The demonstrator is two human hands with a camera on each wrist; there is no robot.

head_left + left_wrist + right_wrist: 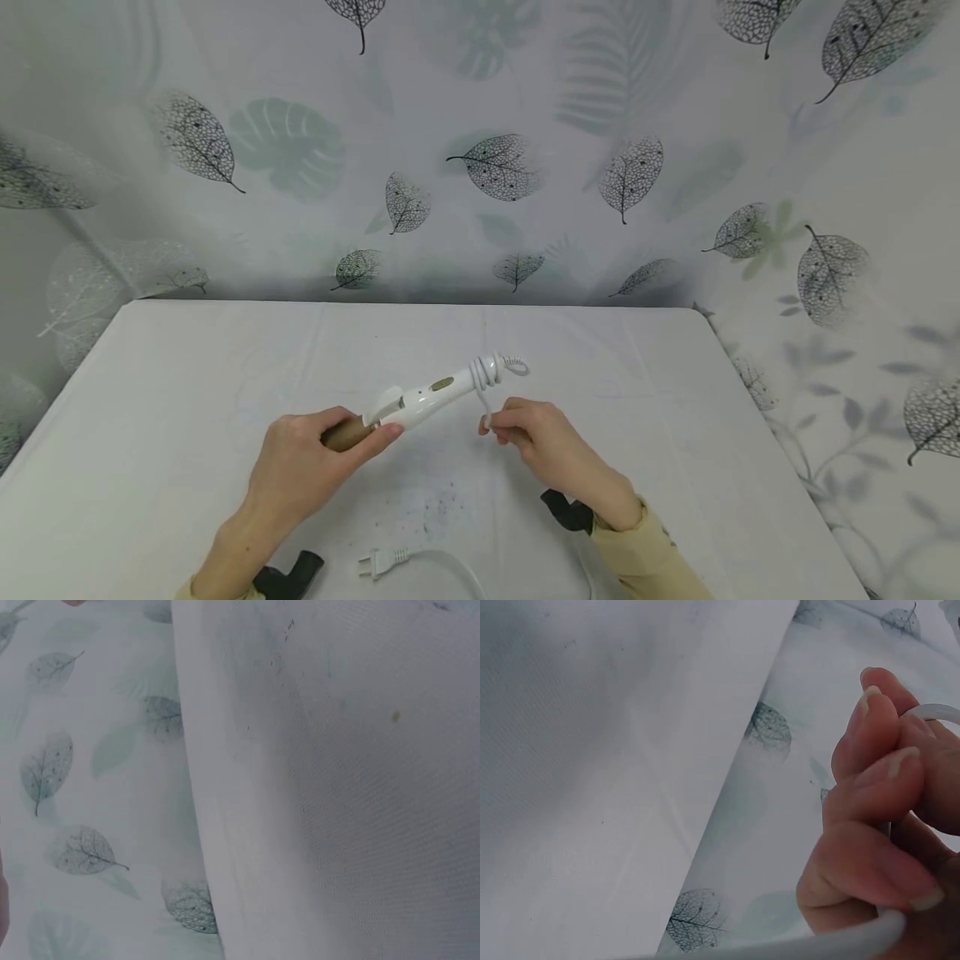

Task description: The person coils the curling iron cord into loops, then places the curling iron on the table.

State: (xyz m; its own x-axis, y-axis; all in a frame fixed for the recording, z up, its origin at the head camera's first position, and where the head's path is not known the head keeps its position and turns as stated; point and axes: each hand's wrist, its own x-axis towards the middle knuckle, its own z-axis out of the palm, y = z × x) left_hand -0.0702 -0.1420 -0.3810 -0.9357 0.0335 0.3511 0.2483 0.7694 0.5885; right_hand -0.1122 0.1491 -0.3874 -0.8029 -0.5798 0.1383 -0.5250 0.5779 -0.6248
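A white curling iron (426, 403) with a brown barrel (347, 434) is held above the table, its handle slanting up to the right. My left hand (294, 467) grips it around the barrel, near the white clip lever (384, 405). Several turns of white cord (480, 375) circle the handle's far end. Just below and right of that end, my right hand (558, 446) pinches the cord. In the right wrist view the curled fingers (870, 862) hold the cord (832, 937), which runs out below them. The left wrist view shows almost nothing of the left hand.
On the white-covered table (225, 358), a two-pin plug (386, 562) lies near the front, its cord trailing toward the lower edge. Dark specks mark the cloth beside it. Black wrist straps (570, 510) sit at both wrists. A leaf-patterned curtain (450, 100) hangs behind and beside the table.
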